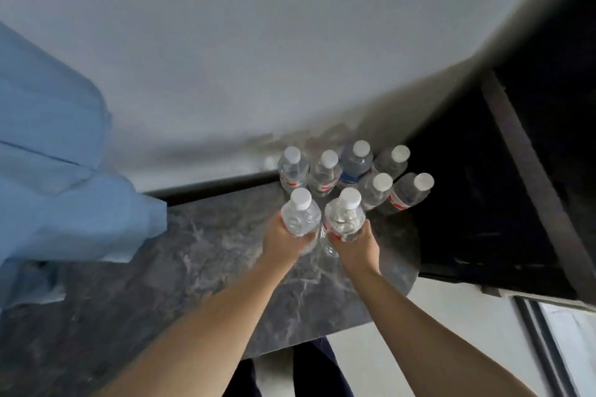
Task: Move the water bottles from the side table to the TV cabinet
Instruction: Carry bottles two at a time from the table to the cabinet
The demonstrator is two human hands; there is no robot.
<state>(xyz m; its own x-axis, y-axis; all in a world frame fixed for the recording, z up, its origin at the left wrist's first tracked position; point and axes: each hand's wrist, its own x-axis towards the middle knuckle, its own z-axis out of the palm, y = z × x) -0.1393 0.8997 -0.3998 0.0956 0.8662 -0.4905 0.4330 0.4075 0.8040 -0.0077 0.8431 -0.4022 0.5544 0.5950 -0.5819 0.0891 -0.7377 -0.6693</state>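
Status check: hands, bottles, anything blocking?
Left hand grips one bottle, right hand another. Six bottles standing behind on marble top. Nothing blocking.

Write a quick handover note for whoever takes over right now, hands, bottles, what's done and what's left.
Left hand grips one clear plastic water bottle with a white cap; right hand grips another clear white-capped bottle. Both are over the dark marbled tabletop. Six more white-capped bottles stand clustered behind them by the wall, one a blue-labelled bottle. Which surface this is cannot be told, nor how many bottles are already moved. Left: set down or carry off the held pair.
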